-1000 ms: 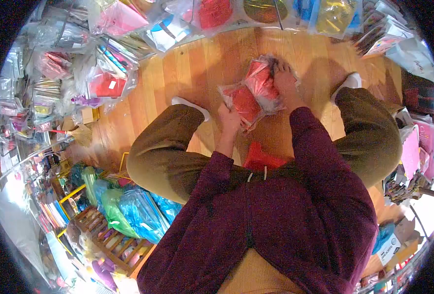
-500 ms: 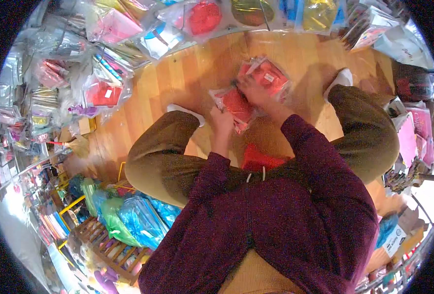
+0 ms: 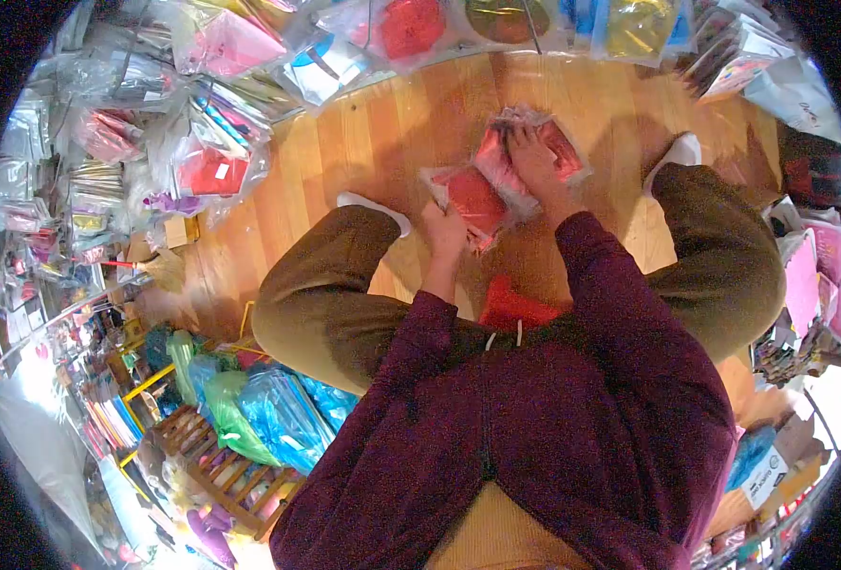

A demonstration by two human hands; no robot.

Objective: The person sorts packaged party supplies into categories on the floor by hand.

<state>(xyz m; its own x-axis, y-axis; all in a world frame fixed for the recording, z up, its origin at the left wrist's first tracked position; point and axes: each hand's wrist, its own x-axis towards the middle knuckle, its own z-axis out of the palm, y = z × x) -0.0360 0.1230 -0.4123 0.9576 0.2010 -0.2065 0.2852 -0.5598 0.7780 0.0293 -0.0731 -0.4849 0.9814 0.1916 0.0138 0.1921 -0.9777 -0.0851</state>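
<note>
Honestly, with the left hand point(image 3: 447, 231) gripping the near edge of the left red packet point(image 3: 477, 198), the right hand point(image 3: 534, 160) over the right red packet point(image 3: 565, 150), hold unclear, either could slip between the feet point(image 3: 378, 213) if pressed unevenly

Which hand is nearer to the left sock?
Left. The left hand is close, right of the left sock; the right hand is farther right, on a red packet.

Left hand point(image 3: 447, 228) holds the edge of a red packet point(image 3: 477, 199) in clear plastic. Right hand point(image 3: 533, 163) lies over an adjoining red bundle point(image 3: 565, 152).
</note>
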